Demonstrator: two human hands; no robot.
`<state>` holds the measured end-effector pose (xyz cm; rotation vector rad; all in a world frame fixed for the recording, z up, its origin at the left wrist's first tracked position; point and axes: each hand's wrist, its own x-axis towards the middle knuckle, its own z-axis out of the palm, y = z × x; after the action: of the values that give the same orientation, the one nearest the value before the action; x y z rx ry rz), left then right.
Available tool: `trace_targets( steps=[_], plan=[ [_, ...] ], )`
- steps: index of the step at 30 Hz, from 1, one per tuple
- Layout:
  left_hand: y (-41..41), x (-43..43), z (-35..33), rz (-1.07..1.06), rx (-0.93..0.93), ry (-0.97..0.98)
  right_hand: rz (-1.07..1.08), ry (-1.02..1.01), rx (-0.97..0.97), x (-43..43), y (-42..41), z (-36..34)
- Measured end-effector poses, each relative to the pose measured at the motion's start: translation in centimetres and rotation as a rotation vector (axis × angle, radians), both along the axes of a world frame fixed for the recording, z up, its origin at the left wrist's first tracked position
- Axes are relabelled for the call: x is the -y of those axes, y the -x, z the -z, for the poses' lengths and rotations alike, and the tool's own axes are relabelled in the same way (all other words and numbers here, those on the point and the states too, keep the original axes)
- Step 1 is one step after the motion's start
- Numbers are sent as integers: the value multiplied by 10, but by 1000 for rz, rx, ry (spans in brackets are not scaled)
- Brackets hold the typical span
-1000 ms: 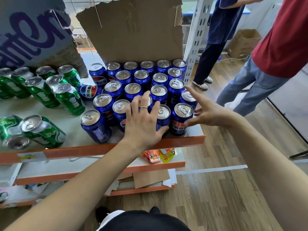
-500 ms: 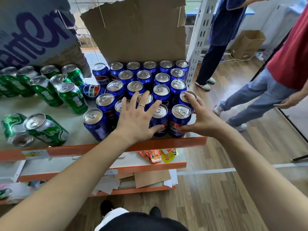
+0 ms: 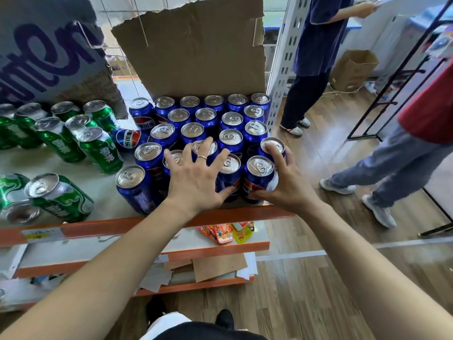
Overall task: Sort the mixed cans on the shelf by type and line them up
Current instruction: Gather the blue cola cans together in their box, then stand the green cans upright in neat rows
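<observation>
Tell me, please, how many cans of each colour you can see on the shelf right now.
Blue cans: 22
Green cans: 9 in view; the left edge of the picture may hide more
Total: 31

the blue cylindrical metal cans (image 3: 230, 139) have silver tops and a red, white and blue round logo. the green cylindrical metal cans (image 3: 100, 148) carry white script and silver tops. the flat metal shelf edge (image 3: 98, 227) is orange. the torn cardboard sheet (image 3: 196, 52) is plain brown; the grey cardboard panel (image 3: 49, 52) bears purple lettering.
</observation>
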<state>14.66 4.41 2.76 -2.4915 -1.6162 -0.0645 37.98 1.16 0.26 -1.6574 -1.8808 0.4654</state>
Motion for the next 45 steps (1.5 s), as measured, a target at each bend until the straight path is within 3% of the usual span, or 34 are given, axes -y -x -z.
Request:
trace_targets(
  steps=[6,13,19,29,39,42,45],
  plan=[
    [6,1,-8,12,40,54,27,96,79,-2,0,-16],
    [46,1,-38,-38,126,-15,47,-27,294,-18,36,-63],
    [108,13,-58,-173,148,-64,-103,-118,311,-36,104,-86],
    [240,28,-69,-366,188,-56,-271,-78,361,-56,239,-96],
    [366,24,-60,-402,247,-32,-353,-119,379,-57,363,-89],
    [397,19,-49,-457,285,45,-366,-104,375,-54,396,-85],
    [409,5,-28,-554,362,258,-358,-44,411,-54,416,-82]
  ],
)
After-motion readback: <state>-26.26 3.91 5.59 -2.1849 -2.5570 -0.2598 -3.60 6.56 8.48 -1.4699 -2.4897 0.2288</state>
